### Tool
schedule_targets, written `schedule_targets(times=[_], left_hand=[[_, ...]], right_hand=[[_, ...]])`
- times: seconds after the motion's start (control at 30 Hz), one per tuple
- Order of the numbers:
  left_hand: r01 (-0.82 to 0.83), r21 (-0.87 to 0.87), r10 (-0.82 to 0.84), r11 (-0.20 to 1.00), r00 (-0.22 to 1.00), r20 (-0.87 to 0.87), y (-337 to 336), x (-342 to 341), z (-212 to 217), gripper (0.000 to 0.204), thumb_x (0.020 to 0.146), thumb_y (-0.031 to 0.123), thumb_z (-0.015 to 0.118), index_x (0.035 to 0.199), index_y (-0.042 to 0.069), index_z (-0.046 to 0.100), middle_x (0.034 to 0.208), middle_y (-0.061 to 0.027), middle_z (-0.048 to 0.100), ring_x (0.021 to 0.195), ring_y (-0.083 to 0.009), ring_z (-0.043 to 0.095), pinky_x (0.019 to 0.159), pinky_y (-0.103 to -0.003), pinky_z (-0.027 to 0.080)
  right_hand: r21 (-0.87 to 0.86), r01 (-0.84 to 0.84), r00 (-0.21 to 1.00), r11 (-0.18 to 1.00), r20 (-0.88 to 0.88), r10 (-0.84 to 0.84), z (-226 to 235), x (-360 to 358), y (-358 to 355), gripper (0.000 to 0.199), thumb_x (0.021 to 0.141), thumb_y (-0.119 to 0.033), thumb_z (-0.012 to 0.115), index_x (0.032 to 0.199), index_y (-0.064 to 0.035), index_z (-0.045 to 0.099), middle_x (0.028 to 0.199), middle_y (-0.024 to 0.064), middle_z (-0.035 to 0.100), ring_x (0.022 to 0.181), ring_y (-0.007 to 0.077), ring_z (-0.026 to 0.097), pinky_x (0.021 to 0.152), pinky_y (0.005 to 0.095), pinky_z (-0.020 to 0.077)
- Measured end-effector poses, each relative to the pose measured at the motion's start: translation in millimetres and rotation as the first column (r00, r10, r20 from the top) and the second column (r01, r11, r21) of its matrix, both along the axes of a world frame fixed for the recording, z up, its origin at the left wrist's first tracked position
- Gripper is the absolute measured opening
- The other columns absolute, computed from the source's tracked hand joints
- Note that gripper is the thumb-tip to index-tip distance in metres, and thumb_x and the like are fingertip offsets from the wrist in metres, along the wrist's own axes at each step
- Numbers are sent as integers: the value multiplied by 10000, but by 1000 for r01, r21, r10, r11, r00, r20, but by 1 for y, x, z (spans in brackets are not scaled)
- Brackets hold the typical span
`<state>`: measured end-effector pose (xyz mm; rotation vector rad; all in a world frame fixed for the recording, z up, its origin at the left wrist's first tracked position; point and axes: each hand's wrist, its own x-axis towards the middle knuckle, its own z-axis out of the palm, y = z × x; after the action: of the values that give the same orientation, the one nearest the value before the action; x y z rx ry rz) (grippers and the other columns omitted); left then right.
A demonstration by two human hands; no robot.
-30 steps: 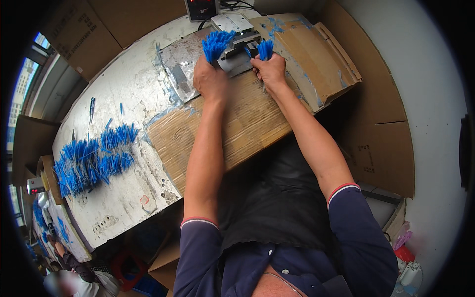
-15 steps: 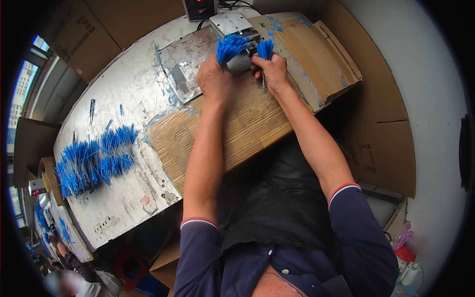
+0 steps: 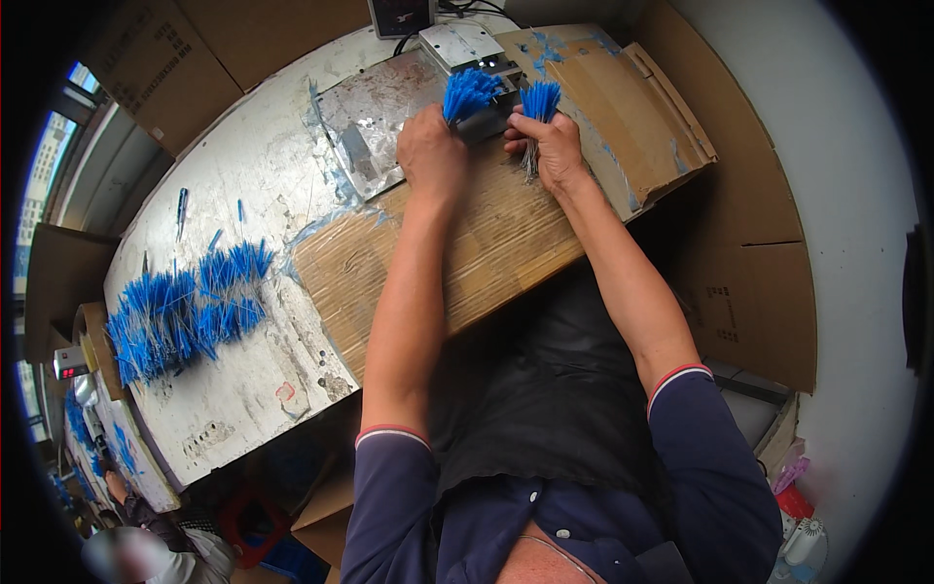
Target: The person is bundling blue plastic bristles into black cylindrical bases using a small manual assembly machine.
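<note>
From where I stood, the left bunch [image 3: 471, 91] was at the upper middle of the frame, rising out of the left hand [image 3: 431, 154] and leaning up and to the right, its blue tips in front of the metal device [image 3: 457, 45]; whether they touched it I could not tell. The right bunch [image 3: 540, 99] lay just to the right of it, a narrow gap between the two, with its long axis running nearly straight up and down the frame. Of the two hands, the left was about as near the device as the right hand [image 3: 558, 151], one on each side of its near end. The left hand was clenched round the lower part of its bunch, hiding what was below the blue; the right hand gripped the other with thumb and fingers, and thin silvery wire ends [image 3: 530, 164] stuck out beneath. The blue parts looked like slim, stiff plastic sleeves, splayed like a brush in the left bunch and packed tighter in the right. The device was pale, smooth and blocky, with darker parts at its near end, beside a scuffed metal plate [image 3: 365, 107]. Ribbed brown cardboard [image 3: 360, 277] covered the near edge, and at the left of the frame a bristling blue pile [image 3: 161, 321] spread over the chipped white table [image 3: 233, 409].
</note>
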<state>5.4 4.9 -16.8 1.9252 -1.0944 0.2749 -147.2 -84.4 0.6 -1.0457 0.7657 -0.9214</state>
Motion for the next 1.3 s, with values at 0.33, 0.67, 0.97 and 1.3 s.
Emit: schedule_targets(times=[0.33,0.67,0.97,1.3], left_hand=[[-31,-81,16,996,984,-179,-1,-1,4,136,877,116,686,1000,64,711,862,-138,733,807,-335,707,727,-434,525],[94,-385,-317,918,758,-570,9,-11,16,104,942,139,699,1006,78,755,844,-57,759,730,-150,689,677,-331,525],[-67,-364,-173,929,790,-588,4,-3,10,130,972,186,687,989,66,732,763,-47,719,670,-121,662,632,-305,508],[-69,-382,-127,922,877,-464,-1,-1,2,138,972,183,689,1028,59,706,799,-72,723,723,-161,688,668,-318,507]], right_hand=[[50,-128,989,991,-72,132,3,4,-2,252,824,45,749,1058,44,657,866,97,689,658,175,677,545,301,617],[30,-288,956,957,-44,289,19,29,29,207,818,63,711,1012,26,647,853,96,699,645,187,695,535,315,606],[-23,82,984,996,-156,-85,15,24,11,166,787,66,727,911,24,624,758,101,666,565,177,661,455,307,575],[-49,97,955,994,-278,-107,12,35,-8,178,794,44,750,910,11,619,734,88,664,584,169,662,480,296,582]])
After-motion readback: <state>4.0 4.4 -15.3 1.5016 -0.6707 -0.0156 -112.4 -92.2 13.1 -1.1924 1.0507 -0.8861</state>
